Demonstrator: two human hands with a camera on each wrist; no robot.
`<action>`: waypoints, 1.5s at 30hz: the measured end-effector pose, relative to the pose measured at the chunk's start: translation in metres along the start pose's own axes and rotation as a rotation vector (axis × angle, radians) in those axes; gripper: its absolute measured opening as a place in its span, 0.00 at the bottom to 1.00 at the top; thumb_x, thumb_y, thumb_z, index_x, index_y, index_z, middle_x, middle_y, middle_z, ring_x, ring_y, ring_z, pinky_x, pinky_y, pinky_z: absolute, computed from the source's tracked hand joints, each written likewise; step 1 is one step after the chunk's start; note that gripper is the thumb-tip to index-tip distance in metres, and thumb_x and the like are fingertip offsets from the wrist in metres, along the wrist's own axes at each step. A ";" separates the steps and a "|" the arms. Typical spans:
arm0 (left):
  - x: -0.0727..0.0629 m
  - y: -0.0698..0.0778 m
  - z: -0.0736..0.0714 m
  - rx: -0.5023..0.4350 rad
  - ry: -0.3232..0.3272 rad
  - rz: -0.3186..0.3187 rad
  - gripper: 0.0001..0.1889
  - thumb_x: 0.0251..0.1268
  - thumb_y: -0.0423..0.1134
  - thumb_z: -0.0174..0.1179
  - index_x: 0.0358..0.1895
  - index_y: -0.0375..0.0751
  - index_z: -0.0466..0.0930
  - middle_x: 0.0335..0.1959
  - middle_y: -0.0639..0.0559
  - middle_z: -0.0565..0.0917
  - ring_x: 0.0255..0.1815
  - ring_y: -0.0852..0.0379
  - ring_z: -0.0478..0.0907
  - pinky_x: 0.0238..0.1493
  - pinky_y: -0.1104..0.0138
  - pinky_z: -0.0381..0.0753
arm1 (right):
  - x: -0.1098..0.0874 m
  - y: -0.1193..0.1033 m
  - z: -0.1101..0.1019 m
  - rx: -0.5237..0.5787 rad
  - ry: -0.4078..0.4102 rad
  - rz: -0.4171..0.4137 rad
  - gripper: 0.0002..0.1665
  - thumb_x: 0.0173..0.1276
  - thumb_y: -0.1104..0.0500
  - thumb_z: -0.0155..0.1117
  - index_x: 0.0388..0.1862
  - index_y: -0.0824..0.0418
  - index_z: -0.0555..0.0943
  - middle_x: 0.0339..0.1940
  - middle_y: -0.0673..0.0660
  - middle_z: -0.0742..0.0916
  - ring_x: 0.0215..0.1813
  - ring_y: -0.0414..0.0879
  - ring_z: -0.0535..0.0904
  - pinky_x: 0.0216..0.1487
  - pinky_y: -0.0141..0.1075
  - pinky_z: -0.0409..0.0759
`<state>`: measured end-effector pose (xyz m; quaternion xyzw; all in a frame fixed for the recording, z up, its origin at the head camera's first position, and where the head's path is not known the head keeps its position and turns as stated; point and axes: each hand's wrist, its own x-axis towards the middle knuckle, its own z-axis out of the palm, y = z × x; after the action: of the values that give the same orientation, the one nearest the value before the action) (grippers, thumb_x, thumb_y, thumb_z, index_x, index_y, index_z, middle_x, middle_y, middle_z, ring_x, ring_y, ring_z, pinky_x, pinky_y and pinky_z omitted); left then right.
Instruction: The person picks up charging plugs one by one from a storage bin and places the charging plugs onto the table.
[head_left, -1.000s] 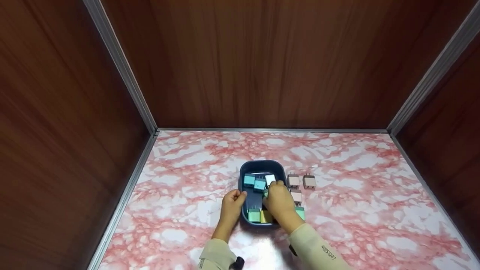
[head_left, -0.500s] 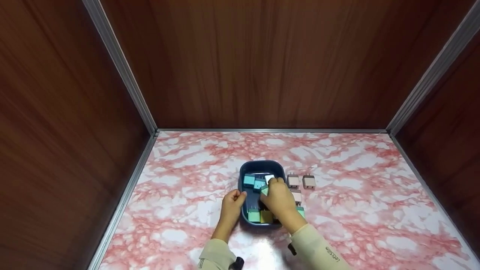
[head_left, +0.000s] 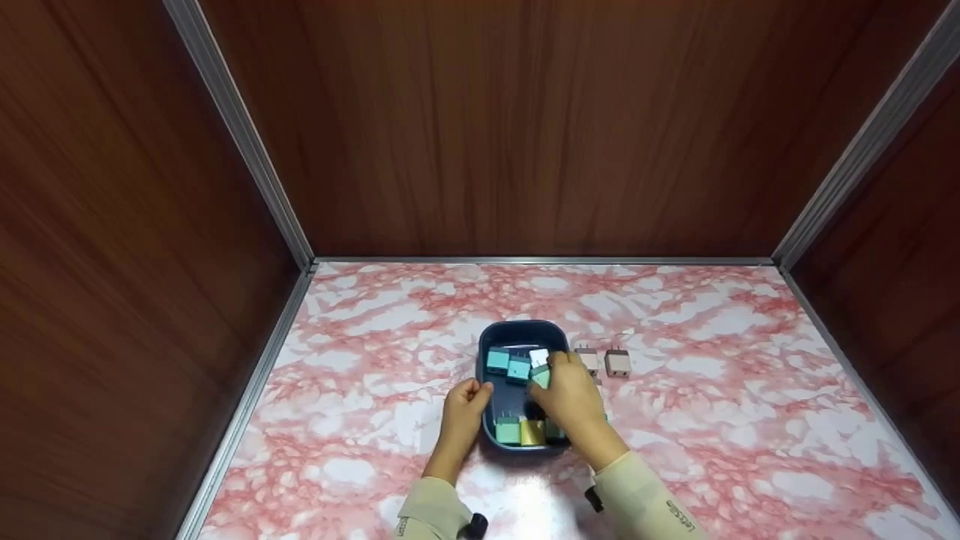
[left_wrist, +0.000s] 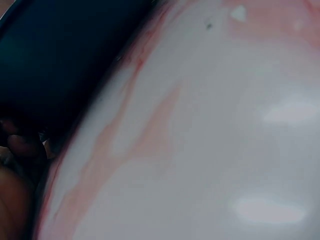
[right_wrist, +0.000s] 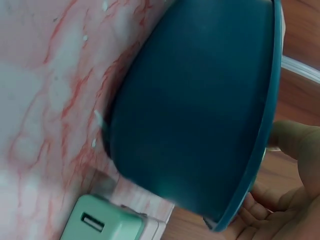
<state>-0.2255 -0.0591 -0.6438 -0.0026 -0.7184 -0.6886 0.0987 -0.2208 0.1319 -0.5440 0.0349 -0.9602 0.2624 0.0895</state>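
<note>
A dark blue tub [head_left: 525,332] holds several small plug-in chargers. My left hand [head_left: 463,412] grips its left rim between thumb and curled fingers; in the left wrist view that hand [left_wrist: 15,195] is dark beside the tub wall [left_wrist: 50,60]. Over the tub's right side, my right hand [head_left: 574,397] pinches a pale green charger [head_left: 540,376] inside it. Around that one lie two teal chargers, one of them a teal charger [head_left: 497,361] at the left, and a white charger [head_left: 538,358]. At the near end sit a green charger [head_left: 508,431] and a yellow charger [head_left: 532,433].
Right of the tub, a beige charger [head_left: 618,363] stands on the pink marbled table [head_left: 712,420], with another beige charger [head_left: 587,361] close to the rim. In the right wrist view a green charger [right_wrist: 102,222] lies outside the tub. Brown panels [head_left: 540,135] enclose the table.
My right hand has shifted slightly to the right, and the pale green charger has moved right and away from me, close to the white one. The left hand and tub stay put.
</note>
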 end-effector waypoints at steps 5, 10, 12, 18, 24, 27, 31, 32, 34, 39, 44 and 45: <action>0.000 0.000 0.000 0.025 0.012 -0.003 0.23 0.70 0.37 0.64 0.19 0.43 0.61 0.16 0.61 0.58 0.19 0.65 0.57 0.24 0.72 0.57 | -0.002 0.004 -0.005 0.012 0.013 0.007 0.33 0.56 0.51 0.76 0.56 0.68 0.80 0.50 0.67 0.82 0.49 0.61 0.83 0.51 0.54 0.82; 0.001 -0.001 0.001 0.028 0.035 -0.009 0.23 0.70 0.33 0.63 0.20 0.36 0.60 0.16 0.59 0.58 0.19 0.64 0.56 0.24 0.72 0.56 | -0.003 0.008 -0.011 0.030 0.027 -0.008 0.31 0.56 0.52 0.74 0.54 0.67 0.80 0.50 0.66 0.82 0.50 0.60 0.82 0.53 0.53 0.81; 0.001 -0.001 0.001 0.016 0.034 -0.012 0.22 0.70 0.33 0.63 0.20 0.36 0.61 0.16 0.58 0.58 0.19 0.64 0.57 0.25 0.71 0.56 | -0.003 0.010 -0.013 0.032 0.041 -0.015 0.30 0.56 0.52 0.74 0.54 0.68 0.80 0.51 0.67 0.82 0.51 0.60 0.82 0.54 0.53 0.80; -0.001 0.000 0.000 0.007 0.006 -0.023 0.22 0.70 0.37 0.64 0.21 0.43 0.62 0.16 0.59 0.60 0.20 0.63 0.59 0.25 0.71 0.58 | -0.008 0.016 -0.018 0.053 0.054 0.003 0.30 0.56 0.52 0.76 0.53 0.68 0.80 0.52 0.66 0.82 0.53 0.60 0.81 0.56 0.53 0.80; 0.000 -0.001 0.000 0.013 0.010 0.005 0.23 0.69 0.37 0.65 0.20 0.43 0.61 0.16 0.60 0.59 0.19 0.63 0.58 0.24 0.71 0.57 | -0.012 0.023 -0.023 0.074 0.063 0.015 0.30 0.57 0.52 0.75 0.54 0.68 0.79 0.53 0.67 0.82 0.55 0.61 0.80 0.56 0.55 0.79; 0.001 0.000 0.001 0.030 0.023 0.010 0.23 0.69 0.35 0.64 0.20 0.40 0.61 0.16 0.60 0.59 0.19 0.64 0.57 0.24 0.72 0.57 | -0.012 0.026 -0.027 0.075 0.069 0.011 0.31 0.57 0.53 0.75 0.55 0.68 0.79 0.52 0.67 0.82 0.55 0.62 0.80 0.56 0.55 0.79; -0.003 0.009 0.002 0.032 0.017 0.005 0.22 0.70 0.32 0.63 0.20 0.36 0.61 0.16 0.58 0.58 0.19 0.64 0.57 0.25 0.71 0.56 | -0.014 0.028 -0.032 0.077 0.078 0.019 0.30 0.57 0.53 0.74 0.55 0.67 0.80 0.51 0.67 0.82 0.52 0.62 0.81 0.53 0.56 0.80; -0.004 0.015 0.001 0.026 0.010 0.005 0.22 0.70 0.31 0.62 0.20 0.36 0.61 0.16 0.58 0.59 0.19 0.64 0.57 0.25 0.71 0.57 | -0.014 0.028 -0.033 0.074 0.080 0.022 0.30 0.57 0.53 0.74 0.55 0.67 0.80 0.51 0.67 0.81 0.52 0.63 0.82 0.53 0.56 0.80; -0.008 0.024 0.000 0.008 -0.005 0.003 0.22 0.70 0.31 0.62 0.20 0.37 0.61 0.17 0.58 0.59 0.19 0.64 0.57 0.26 0.71 0.57 | -0.014 0.029 -0.036 0.070 0.083 0.024 0.30 0.57 0.54 0.74 0.55 0.67 0.80 0.50 0.67 0.81 0.51 0.63 0.82 0.53 0.56 0.81; -0.013 0.036 -0.003 -0.014 -0.010 0.009 0.22 0.71 0.31 0.62 0.20 0.37 0.60 0.17 0.59 0.59 0.20 0.64 0.58 0.25 0.71 0.58 | -0.013 0.032 -0.040 0.069 0.082 0.023 0.31 0.57 0.54 0.74 0.56 0.69 0.79 0.52 0.68 0.81 0.54 0.64 0.80 0.56 0.55 0.79; -0.013 0.035 -0.002 -0.017 -0.004 -0.002 0.21 0.71 0.31 0.62 0.20 0.37 0.61 0.17 0.57 0.60 0.20 0.64 0.59 0.26 0.71 0.58 | -0.013 0.037 -0.042 0.079 0.081 0.028 0.30 0.59 0.54 0.74 0.55 0.70 0.78 0.54 0.69 0.80 0.56 0.63 0.79 0.59 0.55 0.78; -0.012 0.035 -0.003 -0.017 -0.003 -0.003 0.21 0.71 0.31 0.62 0.20 0.36 0.62 0.17 0.57 0.60 0.20 0.64 0.58 0.26 0.71 0.58 | -0.013 0.038 -0.042 0.083 0.081 0.030 0.31 0.59 0.53 0.74 0.55 0.70 0.78 0.54 0.69 0.80 0.57 0.63 0.79 0.59 0.55 0.77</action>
<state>-0.2081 -0.0582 -0.6111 -0.0035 -0.7128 -0.6947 0.0964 -0.2055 0.1864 -0.5298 0.0134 -0.9446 0.3043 0.1226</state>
